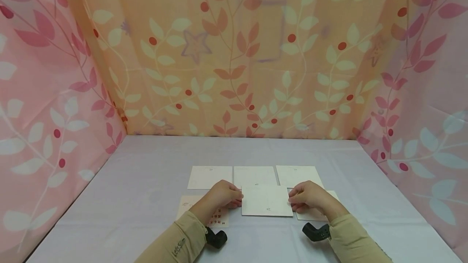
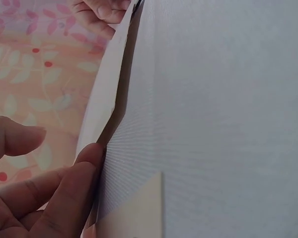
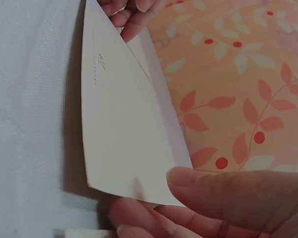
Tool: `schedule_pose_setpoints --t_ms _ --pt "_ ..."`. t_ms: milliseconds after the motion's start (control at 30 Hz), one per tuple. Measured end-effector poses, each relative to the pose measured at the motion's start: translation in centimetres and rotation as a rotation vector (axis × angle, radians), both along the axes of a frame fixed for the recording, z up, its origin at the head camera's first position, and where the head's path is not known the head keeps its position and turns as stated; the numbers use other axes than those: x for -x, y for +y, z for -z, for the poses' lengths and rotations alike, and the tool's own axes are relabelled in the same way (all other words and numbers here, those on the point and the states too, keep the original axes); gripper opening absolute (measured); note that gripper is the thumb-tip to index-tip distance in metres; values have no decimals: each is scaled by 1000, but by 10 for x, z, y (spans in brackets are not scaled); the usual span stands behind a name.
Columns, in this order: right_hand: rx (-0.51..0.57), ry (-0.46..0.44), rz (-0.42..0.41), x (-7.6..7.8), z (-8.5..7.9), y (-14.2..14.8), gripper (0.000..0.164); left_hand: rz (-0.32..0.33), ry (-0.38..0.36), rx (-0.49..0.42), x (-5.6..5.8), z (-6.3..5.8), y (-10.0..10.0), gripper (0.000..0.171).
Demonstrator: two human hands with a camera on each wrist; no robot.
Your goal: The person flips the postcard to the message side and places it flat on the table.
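Observation:
A white card (image 1: pixel 267 201) with a small handwritten mark hangs just above the table between both hands, its shadow under the front edge. My left hand (image 1: pixel 227 195) holds its left edge with bent fingers; in the left wrist view the thumb (image 2: pixel 20 139) stands off the surface. At the opposite edge my right hand (image 1: pixel 305 198) grips the card, and in the right wrist view the thumb (image 3: pixel 188 178) lies over a corner with the other fingers below. The card (image 3: pixel 121 114) shows its mark near the far end there.
Three pale cards lie in a row behind, among them the left one (image 1: pixel 210 177) and the right one (image 1: pixel 297 175). A card with red characters (image 1: pixel 221 216) is partly under my left forearm; another card (image 1: pixel 310 214) shows beneath my right hand. Patterned cloth (image 1: pixel 234 92) walls the white table (image 1: pixel 146 165).

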State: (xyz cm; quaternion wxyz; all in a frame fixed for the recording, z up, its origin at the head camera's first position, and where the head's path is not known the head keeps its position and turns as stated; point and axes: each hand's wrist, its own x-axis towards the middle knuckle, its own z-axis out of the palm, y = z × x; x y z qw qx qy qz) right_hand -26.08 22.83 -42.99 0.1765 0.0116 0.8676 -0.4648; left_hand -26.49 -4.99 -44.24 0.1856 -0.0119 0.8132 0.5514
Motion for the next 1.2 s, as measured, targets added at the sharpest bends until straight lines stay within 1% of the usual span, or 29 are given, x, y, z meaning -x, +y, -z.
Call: schedule_pose_setpoints --t_ms 167,500,867,1067,1200 --pt "22 -5 -32 -1 -1 1 16 8 -4 1 -2 -2 -1 8" --pt "18 -6 -43 -2 -2 1 17 31 12 -51 -5 -1 -4 12" --pt "63 -21 -59 -2 -4 2 19 38 30 -27 -6 -2 -5 13" --pt "55 -24 -55 -2 -4 2 20 41 24 -36 -7 -2 -6 15" --pt "55 -22 -69 -2 -4 3 20 46 23 -45 -7 -2 -6 16"
